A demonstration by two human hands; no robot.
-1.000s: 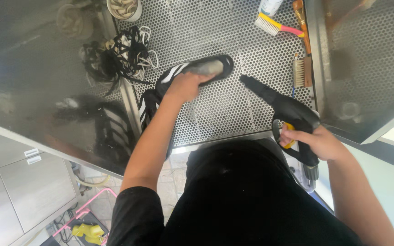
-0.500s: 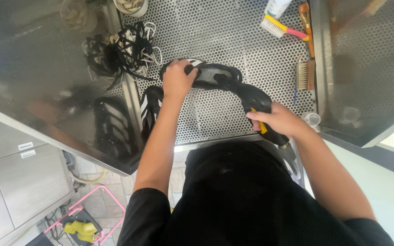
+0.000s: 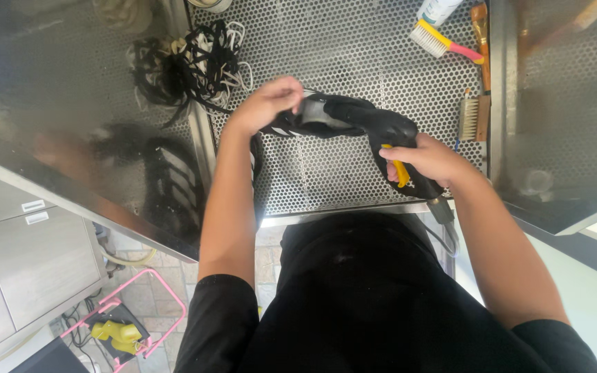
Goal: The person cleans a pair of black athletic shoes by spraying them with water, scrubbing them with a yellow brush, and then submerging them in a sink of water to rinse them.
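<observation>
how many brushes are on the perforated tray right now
3 brushes. A yellow-and-pink brush lies at the top right, an orange-handled brush runs along the right wall, and a wooden brush lies below it, near the right hand. Others may be hidden beyond the frame.

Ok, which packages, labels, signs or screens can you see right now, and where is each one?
Bottle: top edge of the perforated steel surface, just above the yellow-and-pink brush; white cylinder with a teal band, mostly cut off.
Two labels: on the grey cabinet front at far left; small white rectangles, one above the other.
No signs or screens in view.
</observation>
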